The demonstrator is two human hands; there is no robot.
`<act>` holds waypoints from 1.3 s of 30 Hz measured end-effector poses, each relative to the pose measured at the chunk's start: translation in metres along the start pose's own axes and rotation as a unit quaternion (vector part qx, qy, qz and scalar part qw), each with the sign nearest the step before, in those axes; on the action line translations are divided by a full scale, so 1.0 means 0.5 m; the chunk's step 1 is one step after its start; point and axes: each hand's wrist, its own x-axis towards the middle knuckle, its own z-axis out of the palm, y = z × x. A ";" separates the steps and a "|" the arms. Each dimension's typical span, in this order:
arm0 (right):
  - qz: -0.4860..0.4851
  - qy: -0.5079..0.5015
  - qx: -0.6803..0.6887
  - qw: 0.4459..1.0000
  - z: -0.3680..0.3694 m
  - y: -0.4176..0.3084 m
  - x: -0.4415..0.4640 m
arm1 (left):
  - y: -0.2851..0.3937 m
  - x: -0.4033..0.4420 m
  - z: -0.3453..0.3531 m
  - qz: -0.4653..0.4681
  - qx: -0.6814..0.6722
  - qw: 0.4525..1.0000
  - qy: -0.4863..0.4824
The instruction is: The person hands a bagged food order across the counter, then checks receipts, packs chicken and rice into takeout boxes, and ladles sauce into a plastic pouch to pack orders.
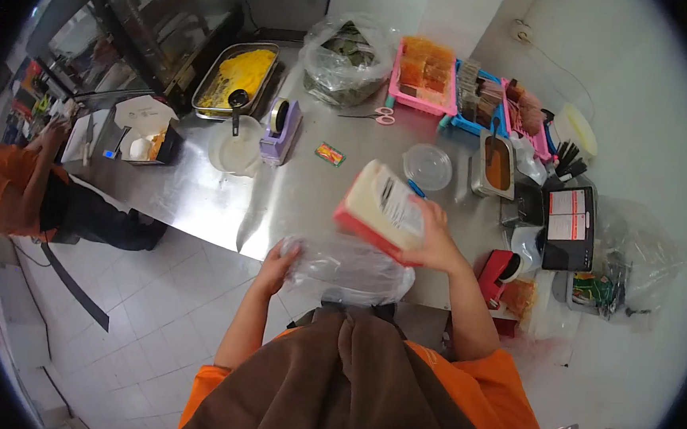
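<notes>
My left hand (278, 267) is closed on the edge of a clear plastic bag (348, 269), which spreads between my hands at the table's front edge. In my right hand (437, 241) is a box (384, 208) with a pale top, a printed label and red sides, held tilted above the steel table, just beyond the bag. A small colourful packet (330, 154) lies on the table behind the box, and a round clear lid (427, 167) lies to its right.
Around the table stand a yellow food tray (237, 79), a purple tape dispenser (280, 134), pink-handled scissors (384, 116), a leaf-filled bag (346, 63), a pink basket (425, 77), a sauce container (496, 165) and a red dispenser (495, 274). Another person (22, 192) stands at left.
</notes>
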 end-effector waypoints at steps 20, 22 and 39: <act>0.191 0.257 0.351 0.880 0.205 0.136 -0.065 | 0.045 0.114 0.083 0.315 0.314 0.892 0.078; 0.116 0.294 0.333 0.888 0.218 0.136 -0.084 | 0.035 0.092 0.079 0.376 0.313 0.864 0.115; 0.151 0.128 0.283 0.939 0.040 0.145 -0.139 | -0.020 0.002 0.132 0.127 0.242 0.962 0.013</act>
